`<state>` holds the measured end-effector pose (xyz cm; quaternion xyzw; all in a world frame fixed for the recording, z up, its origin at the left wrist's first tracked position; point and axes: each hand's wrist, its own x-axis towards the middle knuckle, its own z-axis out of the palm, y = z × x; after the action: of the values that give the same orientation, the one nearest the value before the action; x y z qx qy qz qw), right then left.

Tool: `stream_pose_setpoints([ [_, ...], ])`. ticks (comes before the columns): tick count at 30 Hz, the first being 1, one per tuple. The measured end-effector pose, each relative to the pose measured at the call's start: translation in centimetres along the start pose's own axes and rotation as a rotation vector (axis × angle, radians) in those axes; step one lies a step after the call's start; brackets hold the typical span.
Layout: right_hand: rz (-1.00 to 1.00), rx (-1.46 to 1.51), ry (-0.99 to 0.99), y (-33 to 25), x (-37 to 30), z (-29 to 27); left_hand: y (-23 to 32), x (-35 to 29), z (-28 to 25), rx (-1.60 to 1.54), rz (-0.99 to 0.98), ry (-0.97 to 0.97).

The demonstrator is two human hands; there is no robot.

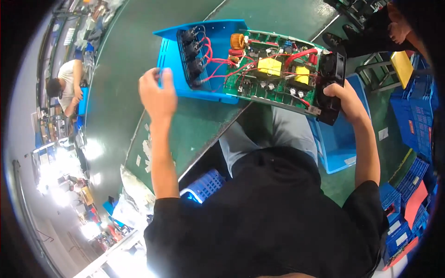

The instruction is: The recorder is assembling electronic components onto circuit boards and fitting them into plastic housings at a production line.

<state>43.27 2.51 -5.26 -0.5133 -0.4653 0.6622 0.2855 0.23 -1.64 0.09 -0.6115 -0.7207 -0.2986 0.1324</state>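
While both hands steady the opened unit over the bench edge:

Left hand (pixel 157 95): fingers curled on the rim of the blue housing (pixel 178 60).
Right hand (pixel 344 95): grasping the black fan end panel (pixel 334 69).
Progress: judged mid-assembly; the green circuit board (pixel 273 74) lies half out of the housing, exposed, tethered by red wires (pixel 218 60). Closing remains.
Materials: smooth moulded plastic shell; board studded with yellow transformers and a copper coil (pixel 238 41).
Surface: matte dark green bench (pixel 116 102).
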Motion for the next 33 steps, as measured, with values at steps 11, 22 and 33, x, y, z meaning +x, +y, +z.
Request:
stream_pose_setpoints([
  [11,-0.007,-0.14,0.002,-2.9,-1.6,1.2,-11.0,5.7,2.4,0.037,-0.186,-0.631],
  [22,0.035,-0.225,-0.041,-2.4,1.4,-0.5,-11.3,4.3,3.0,-0.122,-0.32,-0.541],
  [33,0.175,-0.379,-0.066,-4.2,2.7,-1.3,-12.3,0.9,2.8,-0.059,-0.287,-0.477],
])
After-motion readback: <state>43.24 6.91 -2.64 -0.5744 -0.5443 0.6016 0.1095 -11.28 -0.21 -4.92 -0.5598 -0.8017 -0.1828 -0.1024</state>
